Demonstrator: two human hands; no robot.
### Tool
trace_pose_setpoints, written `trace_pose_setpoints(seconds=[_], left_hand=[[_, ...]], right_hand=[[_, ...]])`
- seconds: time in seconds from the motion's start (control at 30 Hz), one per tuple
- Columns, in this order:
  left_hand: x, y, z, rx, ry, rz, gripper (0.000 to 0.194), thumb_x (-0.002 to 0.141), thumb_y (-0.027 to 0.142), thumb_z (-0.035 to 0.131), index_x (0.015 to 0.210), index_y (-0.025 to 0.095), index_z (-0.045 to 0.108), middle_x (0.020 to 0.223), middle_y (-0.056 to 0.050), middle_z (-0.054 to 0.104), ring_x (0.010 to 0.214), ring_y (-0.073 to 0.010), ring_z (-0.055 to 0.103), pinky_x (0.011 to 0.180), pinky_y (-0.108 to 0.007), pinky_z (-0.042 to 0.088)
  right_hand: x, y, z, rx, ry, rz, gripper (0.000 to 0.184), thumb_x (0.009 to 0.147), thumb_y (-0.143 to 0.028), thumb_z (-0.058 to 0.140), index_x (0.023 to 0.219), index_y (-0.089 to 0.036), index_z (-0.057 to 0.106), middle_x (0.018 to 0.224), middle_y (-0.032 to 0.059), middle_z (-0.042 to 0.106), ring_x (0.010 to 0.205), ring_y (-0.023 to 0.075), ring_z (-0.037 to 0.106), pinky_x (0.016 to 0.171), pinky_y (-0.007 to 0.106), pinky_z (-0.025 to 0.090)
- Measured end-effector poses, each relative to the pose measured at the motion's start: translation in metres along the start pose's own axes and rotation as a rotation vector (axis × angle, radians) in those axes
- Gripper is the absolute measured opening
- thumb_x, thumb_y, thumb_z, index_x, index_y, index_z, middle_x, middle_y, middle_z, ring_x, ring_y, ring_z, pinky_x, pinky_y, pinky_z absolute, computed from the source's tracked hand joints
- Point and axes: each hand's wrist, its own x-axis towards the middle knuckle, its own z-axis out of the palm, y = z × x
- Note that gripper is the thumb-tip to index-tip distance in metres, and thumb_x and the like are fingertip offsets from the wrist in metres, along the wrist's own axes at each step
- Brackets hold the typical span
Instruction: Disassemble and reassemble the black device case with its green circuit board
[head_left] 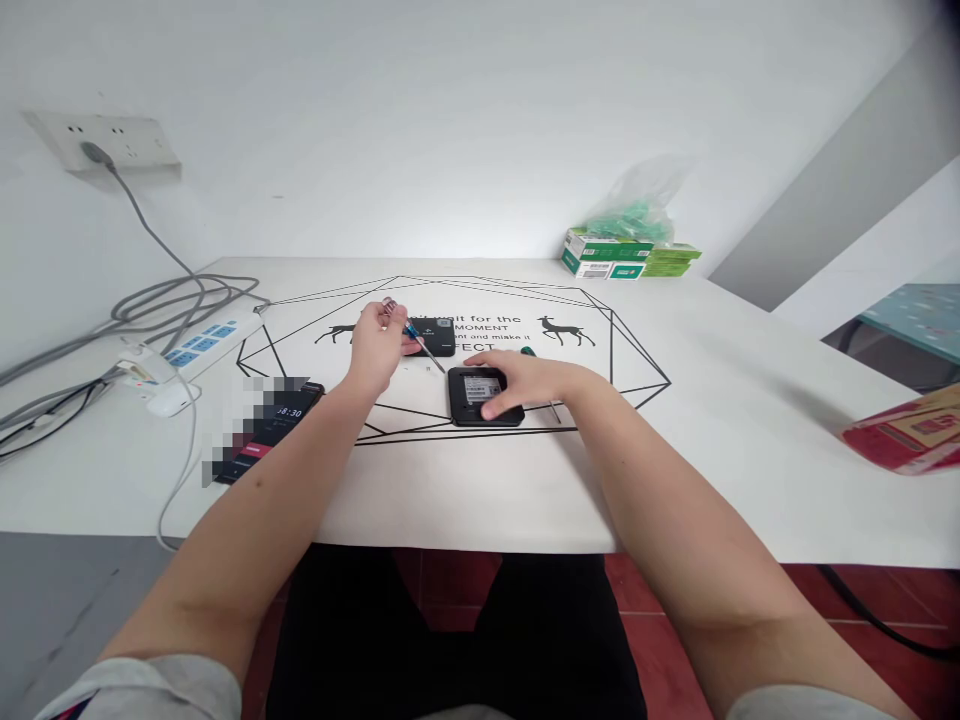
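Note:
My left hand (377, 340) is closed around the handle of a screwdriver (430, 354) with a clear and blue grip. Its metal shaft slants down to the right, and the tip ends close to the upper left corner of a flat black electronic device (472, 410) with a white label. My right hand (517, 382) grips this device, thumb on its face and fingers at the far edge. A flat black panel (442, 342) lies behind my left hand, partly covered by it. Under my right wrist lies a second screwdriver (529, 352) with a green handle, mostly hidden. Tiny specks, perhaps screws, lie left of the device.
A phone (281, 425) lies beside my left forearm. Left of it are a white power strip (202, 345) and coiled grey cables (172, 295). Green and white boxes (607, 255) with a plastic bag stand against the wall. A red package (907, 430) sits at the right edge.

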Motion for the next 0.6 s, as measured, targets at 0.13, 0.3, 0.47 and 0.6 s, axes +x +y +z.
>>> trace_pose_setpoints(seconds=[0.13, 0.3, 0.47, 0.6], left_hand=[[-0.006, -0.004, 0.006, -0.016, -0.039, 0.003, 0.015, 0.11, 0.029, 0.064, 0.102, 0.024, 0.052, 0.098, 0.0, 0.065, 0.069, -0.0123, 0.071, 0.079, -0.037, 0.072], [-0.01, -0.006, 0.007, 0.017, -0.05, 0.032, 0.017, 0.107, 0.029, 0.067, 0.101, 0.024, 0.052, 0.101, 0.0, 0.063, 0.07, -0.0133, 0.072, 0.075, -0.036, 0.072], [-0.011, -0.009, 0.006, 0.049, -0.058, 0.081, 0.021, 0.106, 0.031, 0.071, 0.102, 0.024, 0.052, 0.103, 0.0, 0.061, 0.071, -0.0124, 0.073, 0.074, -0.035, 0.072], [-0.012, -0.013, 0.006, 0.081, -0.08, 0.225, 0.03, 0.101, 0.038, 0.078, 0.104, 0.024, 0.052, 0.1, 0.002, 0.06, 0.071, -0.0132, 0.074, 0.069, -0.031, 0.071]], right_hand=[[0.0, -0.011, 0.006, -0.06, -0.067, 0.002, 0.115, 0.063, -0.058, 0.1, 0.164, -0.024, 0.056, 0.162, 0.0183, 0.062, 0.154, 0.0454, 0.052, 0.13, 0.064, 0.044], [0.002, -0.011, 0.008, -0.079, -0.061, -0.01, 0.112, 0.066, -0.059, 0.097, 0.164, -0.024, 0.056, 0.159, 0.0167, 0.063, 0.153, 0.0428, 0.054, 0.129, 0.059, 0.046], [0.002, -0.01, 0.007, -0.087, -0.075, 0.0, 0.113, 0.067, -0.059, 0.096, 0.166, -0.023, 0.053, 0.162, 0.0177, 0.06, 0.153, 0.0426, 0.052, 0.129, 0.06, 0.045], [0.004, -0.011, 0.008, -0.092, -0.085, -0.03, 0.111, 0.067, -0.061, 0.096, 0.164, -0.026, 0.055, 0.159, 0.0159, 0.063, 0.15, 0.0442, 0.054, 0.127, 0.061, 0.046]])
